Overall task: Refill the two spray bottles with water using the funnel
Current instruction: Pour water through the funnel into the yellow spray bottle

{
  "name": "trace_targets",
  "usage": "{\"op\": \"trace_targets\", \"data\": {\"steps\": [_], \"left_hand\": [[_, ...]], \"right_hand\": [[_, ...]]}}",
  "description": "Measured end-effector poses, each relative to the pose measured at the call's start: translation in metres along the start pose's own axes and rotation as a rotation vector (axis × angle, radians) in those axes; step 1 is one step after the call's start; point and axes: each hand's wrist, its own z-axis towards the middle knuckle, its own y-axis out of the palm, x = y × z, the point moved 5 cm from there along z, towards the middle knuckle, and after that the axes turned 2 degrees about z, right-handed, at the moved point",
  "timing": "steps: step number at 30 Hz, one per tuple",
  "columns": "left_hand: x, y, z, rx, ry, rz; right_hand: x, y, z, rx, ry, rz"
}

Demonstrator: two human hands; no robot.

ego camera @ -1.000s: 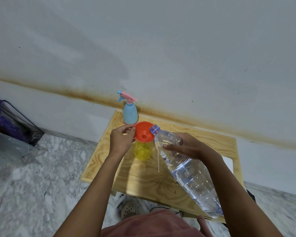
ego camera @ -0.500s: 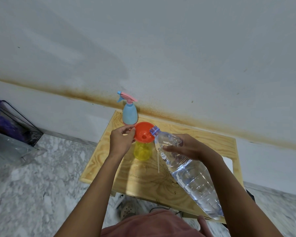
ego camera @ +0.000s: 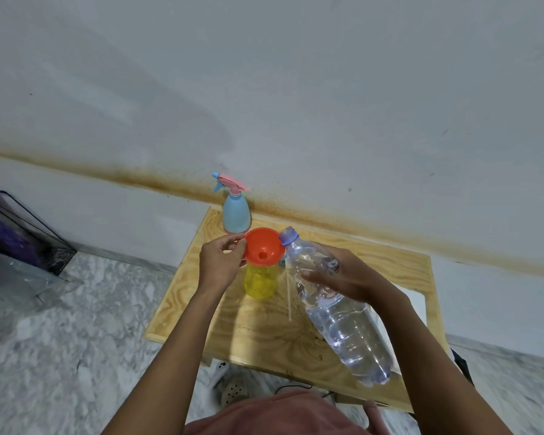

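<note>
An orange funnel (ego camera: 262,247) sits in the neck of a yellow bottle (ego camera: 260,282) on a small wooden table (ego camera: 399,271). My left hand (ego camera: 221,261) pinches the funnel's left rim. My right hand (ego camera: 343,275) grips a large clear water bottle (ego camera: 343,312) near its shoulder. The bottle is tilted, its open mouth at the funnel's right rim. A blue spray bottle (ego camera: 236,211) with a pink trigger head stands behind, near the wall.
A thin white tube (ego camera: 289,298) lies on the table between the yellow bottle and the water bottle. The table stands against a stained white wall. A dark wire basket (ego camera: 29,237) sits on the marble floor at far left.
The water bottle's mouth has risen slightly and now sits at the funnel's right rim. My left hand stays on the funnel.
</note>
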Motion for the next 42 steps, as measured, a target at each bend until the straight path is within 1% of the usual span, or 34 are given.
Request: {"op": "trace_targets", "data": {"steps": [4,11,15,20,28,33,42], "left_hand": [[0.000,0.000,0.000,-0.004,0.003,0.010],[0.002,-0.001,-0.001,0.001,0.010,0.004],[0.003,0.000,-0.001,-0.001,0.015,0.000],[0.004,0.000,0.000,-0.018,0.009,-0.002],[0.007,-0.001,0.000,-0.029,0.010,0.005],[0.007,-0.002,0.001,-0.019,0.006,0.008],[0.004,0.000,0.002,-0.012,-0.012,0.033]], "right_hand": [[0.002,-0.009,-0.006,0.115,-0.016,0.040],[0.017,-0.040,-0.007,0.479,-0.048,0.165],[0.023,-0.053,-0.003,0.697,-0.072,0.126],[0.029,-0.059,0.010,0.865,-0.042,0.229],[0.045,-0.061,0.030,0.998,-0.035,0.241],[0.051,-0.058,0.024,1.108,-0.072,0.222],[0.060,-0.058,0.022,1.104,-0.016,0.216]]}}
